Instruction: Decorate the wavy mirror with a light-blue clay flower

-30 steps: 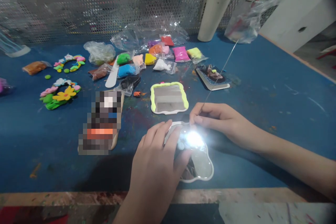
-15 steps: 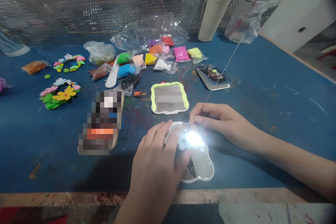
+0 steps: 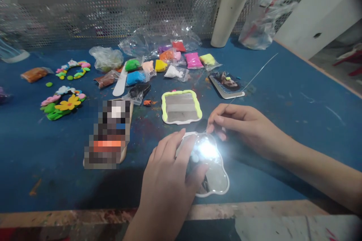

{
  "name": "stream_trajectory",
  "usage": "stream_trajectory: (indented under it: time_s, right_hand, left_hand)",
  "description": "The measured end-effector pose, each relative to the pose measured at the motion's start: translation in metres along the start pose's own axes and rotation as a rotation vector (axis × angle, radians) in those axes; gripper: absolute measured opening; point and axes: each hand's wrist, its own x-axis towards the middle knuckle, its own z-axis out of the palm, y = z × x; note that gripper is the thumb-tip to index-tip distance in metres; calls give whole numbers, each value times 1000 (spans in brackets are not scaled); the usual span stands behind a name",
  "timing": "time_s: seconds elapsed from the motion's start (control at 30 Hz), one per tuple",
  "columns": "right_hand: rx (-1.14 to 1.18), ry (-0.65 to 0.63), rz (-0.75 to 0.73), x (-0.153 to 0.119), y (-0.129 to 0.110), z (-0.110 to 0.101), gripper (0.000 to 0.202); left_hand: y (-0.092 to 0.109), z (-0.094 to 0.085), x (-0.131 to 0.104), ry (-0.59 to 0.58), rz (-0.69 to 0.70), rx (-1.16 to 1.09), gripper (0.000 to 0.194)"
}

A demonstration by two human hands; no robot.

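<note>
A wavy-edged mirror with a white rim [image 3: 227,180] lies near the table's front edge, with a bright glare on its glass. My left hand [image 3: 172,169] rests on its left side, fingers spread over the glass. At the mirror's upper right edge, my right hand [image 3: 234,120] pinches a thin, pale strand [image 3: 258,71] that slants up to the right. Just behind is a second mirror [image 3: 182,107], its frame lined with yellow-green clay on the top and sides.
Bagged coloured clay [image 3: 135,78], a white spatula [image 3: 120,83] and a phone [image 3: 109,135] lie left and behind. Two flower-decorated rings [image 3: 68,103] sit at left. A small decorated case [image 3: 227,84], tall cup [image 3: 234,7] and plastic bag [image 3: 258,26] stand or lie farther back.
My right hand has shifted slightly right, its fingers a little more spread, and the strand leans lower to the right. My left hand stays on the mirror. The view has moved slightly.
</note>
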Motion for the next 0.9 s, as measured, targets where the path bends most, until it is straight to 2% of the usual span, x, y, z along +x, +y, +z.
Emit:
stream_trajectory:
  time_s: [0.2,0.33,0.6,0.9]
  right_hand:
    - [-4,28,14,1,5,-1,13]
    - [-33,-71,-23,6,5,-3,12]
    - [-91,-244,-4,21,3,0,16]
    - [-153,-236,18,17,5,5,17]
  left_hand:
    - [0,0,1,55,12,21,28]
    - [1,1,3,107,16,67,31]
    - [2,0,2,95,7,47,33]
    - [1,2,2,88,6,22,32]
